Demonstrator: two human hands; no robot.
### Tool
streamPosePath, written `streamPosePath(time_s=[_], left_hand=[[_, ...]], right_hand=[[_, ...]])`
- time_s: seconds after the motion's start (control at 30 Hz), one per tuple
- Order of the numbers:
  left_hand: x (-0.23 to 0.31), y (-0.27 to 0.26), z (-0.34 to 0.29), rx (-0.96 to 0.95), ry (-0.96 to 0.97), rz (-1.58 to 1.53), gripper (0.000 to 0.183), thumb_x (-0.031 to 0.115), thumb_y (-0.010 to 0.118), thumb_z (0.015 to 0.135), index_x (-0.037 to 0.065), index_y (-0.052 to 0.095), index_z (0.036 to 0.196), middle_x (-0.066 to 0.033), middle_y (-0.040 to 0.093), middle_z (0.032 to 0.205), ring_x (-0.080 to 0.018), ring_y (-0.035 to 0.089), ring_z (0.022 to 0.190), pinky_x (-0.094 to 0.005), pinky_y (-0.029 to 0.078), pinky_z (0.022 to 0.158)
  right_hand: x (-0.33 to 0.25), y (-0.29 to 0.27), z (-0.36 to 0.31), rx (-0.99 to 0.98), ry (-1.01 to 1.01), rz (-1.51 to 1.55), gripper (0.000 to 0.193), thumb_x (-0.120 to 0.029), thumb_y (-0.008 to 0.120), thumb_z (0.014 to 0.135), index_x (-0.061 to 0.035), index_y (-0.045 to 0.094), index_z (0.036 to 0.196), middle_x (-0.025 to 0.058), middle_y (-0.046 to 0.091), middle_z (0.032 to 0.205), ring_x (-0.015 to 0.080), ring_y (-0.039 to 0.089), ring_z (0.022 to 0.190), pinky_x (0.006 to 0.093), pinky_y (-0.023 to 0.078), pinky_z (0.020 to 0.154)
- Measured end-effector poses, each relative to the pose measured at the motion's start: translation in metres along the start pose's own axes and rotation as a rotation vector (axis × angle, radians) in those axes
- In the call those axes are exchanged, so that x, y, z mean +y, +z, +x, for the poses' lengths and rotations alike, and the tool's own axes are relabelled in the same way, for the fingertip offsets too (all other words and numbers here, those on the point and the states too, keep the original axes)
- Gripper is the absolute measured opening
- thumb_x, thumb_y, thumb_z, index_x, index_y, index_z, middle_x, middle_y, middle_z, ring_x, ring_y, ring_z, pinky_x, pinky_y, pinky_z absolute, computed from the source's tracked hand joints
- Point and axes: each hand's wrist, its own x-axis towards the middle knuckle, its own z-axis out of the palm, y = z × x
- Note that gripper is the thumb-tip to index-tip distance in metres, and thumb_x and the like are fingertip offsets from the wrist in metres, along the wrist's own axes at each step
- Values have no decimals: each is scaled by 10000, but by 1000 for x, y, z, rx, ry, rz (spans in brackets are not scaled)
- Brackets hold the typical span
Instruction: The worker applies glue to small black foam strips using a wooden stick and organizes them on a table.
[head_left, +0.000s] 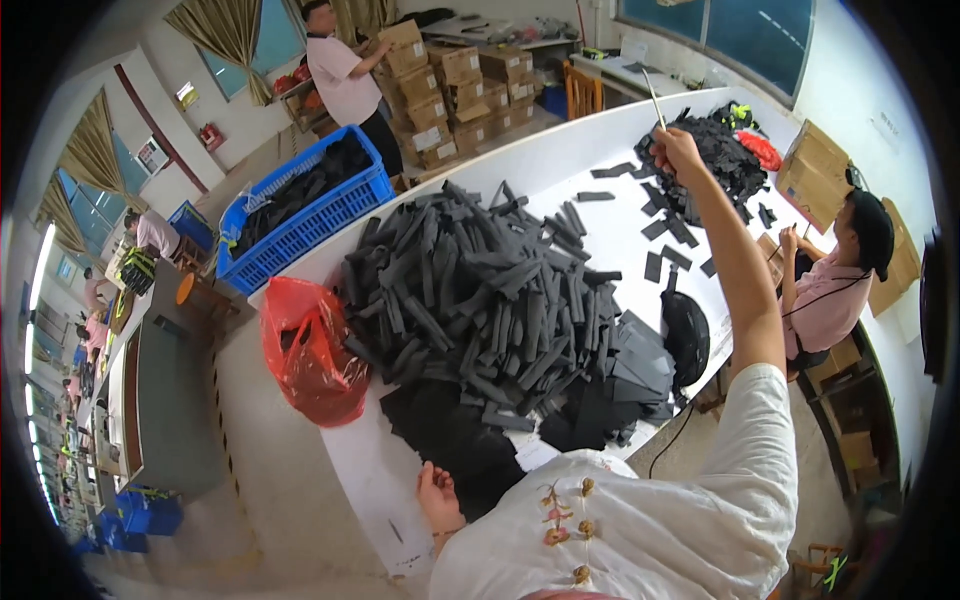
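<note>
Grey curved strips point(500, 290), right hand point(680, 155) gripping slim rod point(653, 98); left hand point(438, 497) loosely half-curled

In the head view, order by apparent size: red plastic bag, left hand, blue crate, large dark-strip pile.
1. Large dark-strip pile
2. Blue crate
3. Red plastic bag
4. Left hand
The crate sits farther off.

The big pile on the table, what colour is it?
The big pile is dark grey, seen in the head view.
</note>
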Motion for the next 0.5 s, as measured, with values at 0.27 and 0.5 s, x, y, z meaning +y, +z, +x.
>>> streamPosePath(time_s=[0.27, 0.5], left_hand=[[3, -6, -6, 79, 24, -12, 105, 142, 653, 889, 102, 569, 841, -5, 562, 699, -109, 541, 622, -206, 449, 549], [-2, -11, 9, 51, 2, -12, 118, 154, 654, 890, 103, 564, 834, -1, 560, 697, -106, 535, 614, -203, 439, 539]], right_hand=[[-18, -33, 20, 88, 29, 67, 211, -265, 520, 936, -69, 595, 911, 30, 534, 638, 114, 470, 447, 249, 325, 348], [-11, -36, 0, 67, 2, -135, 202, -291, 587, 874, -114, 646, 952, 20, 547, 631, 105, 470, 445, 245, 313, 352]])
